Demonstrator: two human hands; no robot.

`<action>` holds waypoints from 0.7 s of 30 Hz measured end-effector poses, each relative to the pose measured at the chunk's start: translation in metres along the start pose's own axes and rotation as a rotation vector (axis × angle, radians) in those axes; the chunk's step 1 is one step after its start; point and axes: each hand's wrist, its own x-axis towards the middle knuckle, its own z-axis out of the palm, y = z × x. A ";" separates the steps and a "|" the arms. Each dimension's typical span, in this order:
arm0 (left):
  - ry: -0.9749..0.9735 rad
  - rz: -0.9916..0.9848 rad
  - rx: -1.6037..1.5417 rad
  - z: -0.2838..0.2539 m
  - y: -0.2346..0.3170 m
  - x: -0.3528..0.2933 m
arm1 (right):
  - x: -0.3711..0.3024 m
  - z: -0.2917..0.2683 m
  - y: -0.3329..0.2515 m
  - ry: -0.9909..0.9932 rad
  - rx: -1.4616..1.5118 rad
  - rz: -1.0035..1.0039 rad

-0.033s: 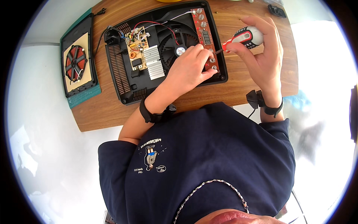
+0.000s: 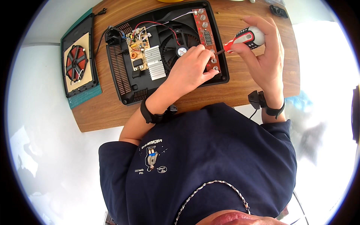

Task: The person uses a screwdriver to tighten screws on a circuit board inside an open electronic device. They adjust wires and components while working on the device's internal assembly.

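Note:
A long red circuit board point(image 2: 206, 32) with a small digit display and several clear round buttons lies along the right side of an open black appliance housing point(image 2: 224, 71). My left hand point(image 2: 191, 66) reaches over the housing, its fingers bent and gripping the lower part of this board. To the right, my right hand point(image 2: 272, 52) is wrapped round a screwdriver point(image 2: 245, 37) with a thick red, white and black handle. The screwdriver's shaft crosses the housing's right rim, and its tip meets the board beside my left fingertips. The exact contact is too small to make out.
Inside the housing are a black fan point(image 2: 172, 45), a silver heat sink point(image 2: 155, 63) and a tan circuit board point(image 2: 137, 56) with wires. At left, a black cover with a round red coil point(image 2: 76, 63) lies on a green mat point(image 2: 87, 96). All rest on a wooden table point(image 2: 101, 116).

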 end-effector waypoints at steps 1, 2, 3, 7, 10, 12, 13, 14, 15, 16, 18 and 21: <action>0.001 0.005 -0.003 0.000 0.000 0.000 | 0.001 0.001 -0.001 0.004 0.116 0.011; 0.003 0.009 -0.007 0.000 0.000 0.001 | 0.001 0.002 -0.002 0.008 0.233 0.022; 0.003 0.011 -0.014 0.001 0.000 0.001 | 0.002 0.003 -0.003 -0.015 0.232 0.030; -0.015 -0.013 -0.014 0.000 0.000 0.001 | 0.000 0.002 0.001 -0.074 0.187 0.045; -0.023 -0.019 -0.036 0.000 0.000 -0.001 | -0.006 -0.002 0.011 -0.053 0.174 0.045; -0.054 -0.013 -0.074 -0.004 -0.001 -0.001 | -0.008 -0.014 0.012 0.084 0.204 0.056; -0.064 -0.009 -0.085 -0.006 0.000 0.000 | -0.006 -0.020 0.015 0.170 0.215 0.064; -0.074 -0.004 -0.097 -0.009 0.002 -0.001 | -0.004 -0.027 0.017 0.249 0.219 0.070; -0.083 -0.003 -0.098 -0.013 0.003 -0.001 | 0.000 -0.032 0.022 0.321 0.230 0.073; -0.130 -0.020 -0.101 -0.020 0.005 0.000 | 0.006 -0.036 0.026 0.387 0.245 0.075; -0.225 -0.057 -0.105 -0.040 0.006 0.003 | 0.025 -0.034 0.030 0.514 0.300 0.081; -0.164 0.001 0.061 -0.070 -0.008 0.023 | 0.052 -0.019 0.028 0.664 0.423 0.054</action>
